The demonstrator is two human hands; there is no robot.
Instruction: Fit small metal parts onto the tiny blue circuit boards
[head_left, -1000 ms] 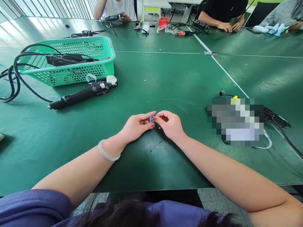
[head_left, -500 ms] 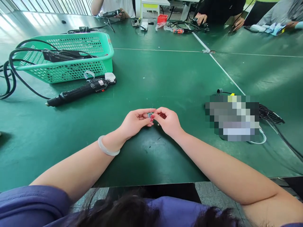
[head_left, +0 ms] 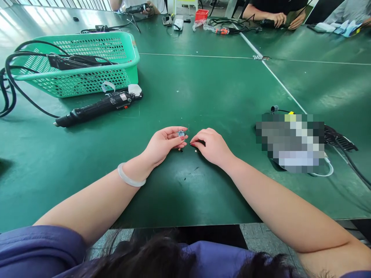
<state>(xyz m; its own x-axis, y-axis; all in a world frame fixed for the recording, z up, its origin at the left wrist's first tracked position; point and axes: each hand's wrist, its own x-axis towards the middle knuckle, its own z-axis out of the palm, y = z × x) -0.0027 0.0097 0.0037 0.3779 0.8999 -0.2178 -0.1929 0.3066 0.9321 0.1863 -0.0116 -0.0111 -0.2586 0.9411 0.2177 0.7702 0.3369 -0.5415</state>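
Note:
My left hand (head_left: pixel 164 142) is closed, pinching a small blue-and-white circuit board (head_left: pixel 181 133) between thumb and fingers. A tiny dark bit (head_left: pixel 181 150) shows just under these fingers. Close by on the right, a narrow gap apart, my right hand (head_left: pixel 213 146) is pinched low over the table; whatever its fingertips hold, if anything, is too small to name. A small pale piece (head_left: pixel 197 151) lies under the right hand, partly covered by it.
A green perforated basket (head_left: pixel 95 69) with black cables stands back left, a black electric screwdriver (head_left: pixel 98 109) before it. At right lies a pixelated object (head_left: pixel 290 143) with cables. Across the green table (head_left: pixel 185 85), other people's hands (head_left: pixel 279 19) work near a red box (head_left: pixel 201 14).
My hands have drawn apart: the right one moved slightly away to the right, while the left one keeps the board, which now shows more. The view has tilted a little downward.

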